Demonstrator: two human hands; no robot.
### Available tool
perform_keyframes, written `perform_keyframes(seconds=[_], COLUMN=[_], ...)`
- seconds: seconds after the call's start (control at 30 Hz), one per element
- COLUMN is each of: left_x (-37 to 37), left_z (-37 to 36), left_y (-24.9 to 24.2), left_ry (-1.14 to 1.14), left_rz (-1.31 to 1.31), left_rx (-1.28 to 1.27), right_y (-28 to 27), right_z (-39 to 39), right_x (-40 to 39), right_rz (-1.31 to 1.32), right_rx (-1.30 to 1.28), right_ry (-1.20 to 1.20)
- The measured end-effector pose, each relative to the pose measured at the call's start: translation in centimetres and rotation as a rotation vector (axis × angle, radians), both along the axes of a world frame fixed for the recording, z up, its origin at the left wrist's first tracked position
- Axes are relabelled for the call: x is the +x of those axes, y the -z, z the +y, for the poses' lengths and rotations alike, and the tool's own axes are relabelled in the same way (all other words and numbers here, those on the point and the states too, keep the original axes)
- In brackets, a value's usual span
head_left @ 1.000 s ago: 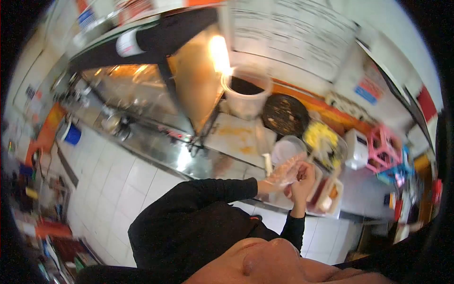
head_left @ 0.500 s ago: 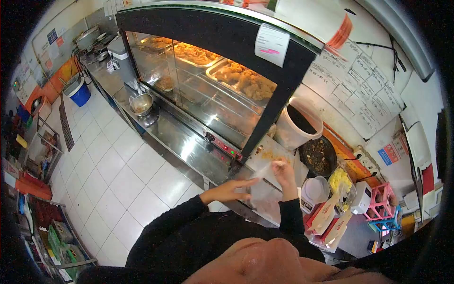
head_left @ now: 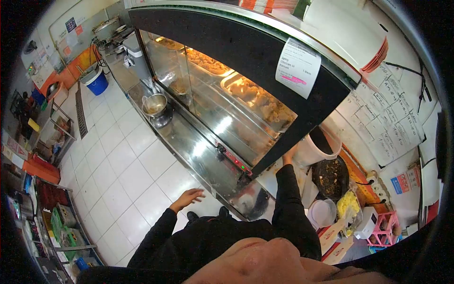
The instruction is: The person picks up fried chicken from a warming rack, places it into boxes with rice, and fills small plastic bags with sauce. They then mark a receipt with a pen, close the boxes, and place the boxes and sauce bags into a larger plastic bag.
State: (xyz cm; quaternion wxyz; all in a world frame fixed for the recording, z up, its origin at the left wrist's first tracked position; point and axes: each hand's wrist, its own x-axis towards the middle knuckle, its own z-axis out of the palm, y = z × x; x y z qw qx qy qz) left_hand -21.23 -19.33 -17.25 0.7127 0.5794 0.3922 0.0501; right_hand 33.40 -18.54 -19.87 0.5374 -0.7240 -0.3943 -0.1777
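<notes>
My left hand [head_left: 189,197] is in the air over the floor, in front of the steel counter [head_left: 182,142]. It holds nothing and its fingers are stretched out. My right hand [head_left: 289,155] reaches behind the corner post of the glass food warmer [head_left: 222,106], next to a white bucket [head_left: 326,147] with dark contents. The post hides its fingers, so I cannot see whether it grips anything. Behind the warmer's glass, trays of fried chicken [head_left: 257,97] glow under the light. A printed order slip [head_left: 298,67] hangs on the warmer's black frame.
A dark pan [head_left: 330,179], a clear tub [head_left: 322,213], a tray of yellow food [head_left: 348,206] and red-and-tan boxes [head_left: 333,236] crowd the right side. A metal bowl with a strainer [head_left: 154,104] rests on the counter. A blue bucket [head_left: 97,83] stands on the tiled floor.
My hands were close together over the worktop. The left has drawn back over the floor, and the right has reached forward behind the warmer's post. The view has shifted.
</notes>
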Motion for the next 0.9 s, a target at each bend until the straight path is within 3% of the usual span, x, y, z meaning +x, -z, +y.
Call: perform_keyframes(seconds=[0.13,0.23,0.37,0.53,0.6,0.67,0.7,0.73,0.77,0.8,0.87,0.9], left_x=[-10.6,-22.8,-35.6,-47.3,-50.9,-53.1,-53.7,-52.9,-52.4,-53.8,-52.8,-52.2], left_z=[-1.8,-5.9,-12.4,-15.8,-15.4,-13.0,-11.5,-7.4,-3.7,0.2,11.1,18.0], left_y=[7.6,17.5,18.1,18.0,19.5,21.5,22.8,22.7,22.2,25.4,24.4,25.0], left_ry=[-0.408,-0.533,-0.404,-0.321,-0.231,-0.095,-0.101,-0.233,-0.377,-0.28,-0.091,0.117], left_rz=[0.172,0.349,0.773,0.917,0.932,0.932,0.93,0.895,0.914,0.937,0.981,0.963], left_rx=[-0.158,-0.063,-0.042,0.036,0.195,0.51,0.557,0.158,-0.208,-0.152,-0.028,0.177], right_y=[-1.0,-1.9,-2.1,-1.5,-0.1,5.1,4.8,6.0,3.1,3.6,7.5,8.1], right_z=[-0.2,-1.4,-3.2,-7.3,-8.9,-10.3,-10.2,-9.8,-7.4,-6.3,-4.0,-1.3], right_x=[-0.2,-0.1,-1.4,-6.1,-9.3,-10.8,-15.0,-18.3,-25.6,-30.1,-37.1,-42.3], right_rz=[0.49,0.504,0.391,0.352,0.198,-0.395,-0.187,-0.018,0.255,0.293,0.272,0.399], right_rx=[-0.114,-0.179,-0.179,-0.141,-0.055,0.179,0.149,-0.067,-0.005,-0.068,-0.245,-0.131], right_ry=[-0.253,-0.127,0.205,0.607,0.672,0.636,0.671,0.898,0.922,0.723,0.354,0.093])
